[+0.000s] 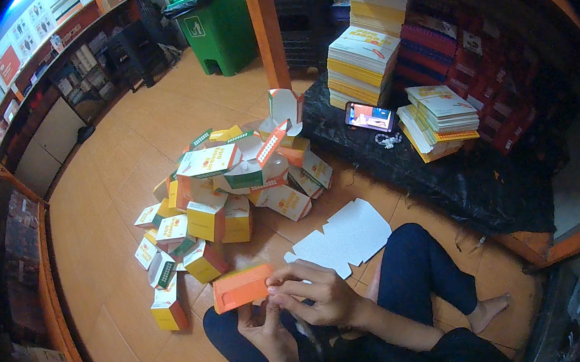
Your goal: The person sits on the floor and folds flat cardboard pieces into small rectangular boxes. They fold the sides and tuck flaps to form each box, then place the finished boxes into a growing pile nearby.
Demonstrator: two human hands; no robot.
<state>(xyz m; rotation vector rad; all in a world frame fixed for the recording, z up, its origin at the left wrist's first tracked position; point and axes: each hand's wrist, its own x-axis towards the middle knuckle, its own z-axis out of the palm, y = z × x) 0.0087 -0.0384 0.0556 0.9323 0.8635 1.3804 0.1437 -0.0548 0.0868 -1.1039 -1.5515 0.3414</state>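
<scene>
A small carton box (243,290) with an orange end panel is held above my lap. My left hand (268,330) grips it from below, the thumb up near its lower right corner. My right hand (321,293) pinches the box's right edge with thumb and fingers, close beside the left thumb. What lies under the box is hidden. Just past my right hand, a flat unfolded carton blank (345,235) lies white side up on the floor. Ahead is a heap of folded cartons (209,163) in white, yellow, orange and green, several with open flaps.
A black-covered low platform (441,185) on the right bears a tall stack of flat cartons (361,51), a smaller stack (440,117), a lit phone (370,116) and a beaded bracelet (388,140). An orange post (266,33) and a green bin (219,32) stand farther back.
</scene>
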